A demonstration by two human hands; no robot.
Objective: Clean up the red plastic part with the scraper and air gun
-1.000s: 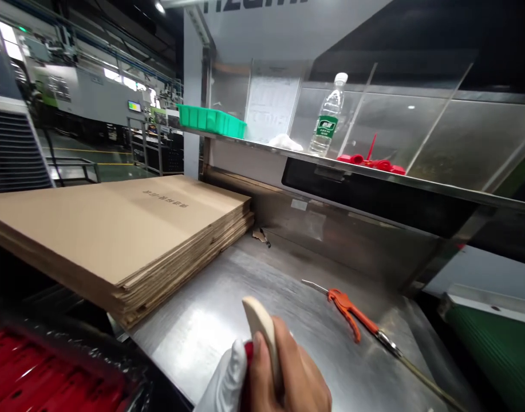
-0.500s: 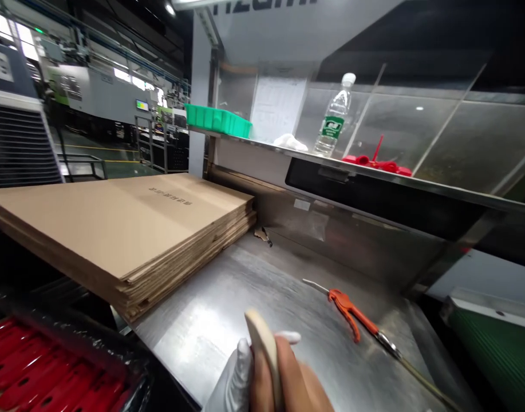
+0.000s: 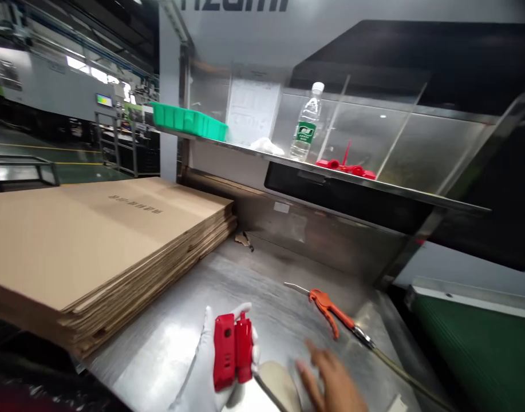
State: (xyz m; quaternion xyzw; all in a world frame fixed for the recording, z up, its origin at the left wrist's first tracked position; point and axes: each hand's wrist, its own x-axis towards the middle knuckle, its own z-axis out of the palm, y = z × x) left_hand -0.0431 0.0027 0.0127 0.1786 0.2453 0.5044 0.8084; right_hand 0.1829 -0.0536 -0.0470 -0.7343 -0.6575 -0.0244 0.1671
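Left hand (image 3: 210, 366), gloved, holds the red part (image 3: 232, 352) upright above the tabletop (image 3: 180, 320). Right hand (image 3: 331, 380), bare, blurred, fingers spread, hovers beside a beige pad (image 3: 279, 383). Risk: loose fingertip hold may drop the part; air gun (image 3: 331, 309) lies within elbow reach.

Landmark: steel table (image 3: 193, 320). Cardboard stack (image 3: 94, 246) laid on its left part. Air gun (image 3: 331, 306) laid right of centre. Plastic part (image 3: 232, 352) held above near edge. Shelf (image 3: 331, 177) mounted behind, above; bottle (image 3: 305, 123) stood on it.
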